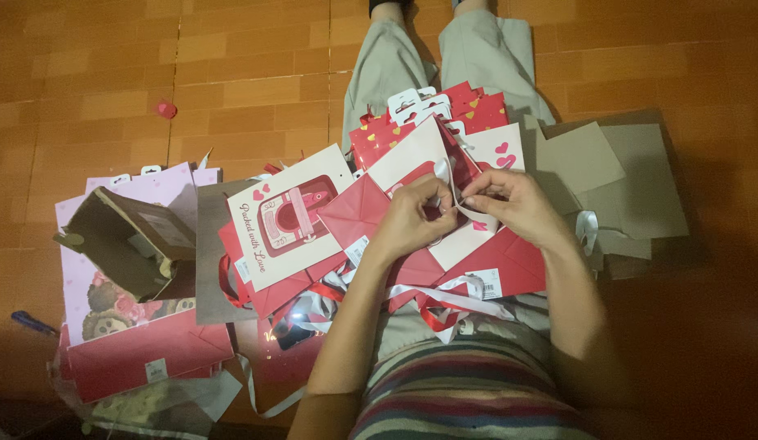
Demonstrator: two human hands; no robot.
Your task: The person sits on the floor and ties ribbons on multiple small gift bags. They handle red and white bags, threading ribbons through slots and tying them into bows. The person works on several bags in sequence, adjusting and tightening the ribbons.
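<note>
I sit on the floor with a pile of red and white gift bags (444,155) on my lap. My left hand (412,218) and my right hand (513,204) meet over a flattened white and red gift bag (412,159). Both pinch its white ribbon handle (452,191) between fingertips. A red folded bag bottom (354,213) lies just left of my left hand. More red bags with white barcode stickers (497,273) lie under my wrists.
A white bag with a red picture (293,216) lies to the left. Beyond it sit pink bags (163,191) and an open brown cardboard box (122,240). Brown card sheets (615,175) lie to the right. A small red scrap (165,108) rests on the tiled floor.
</note>
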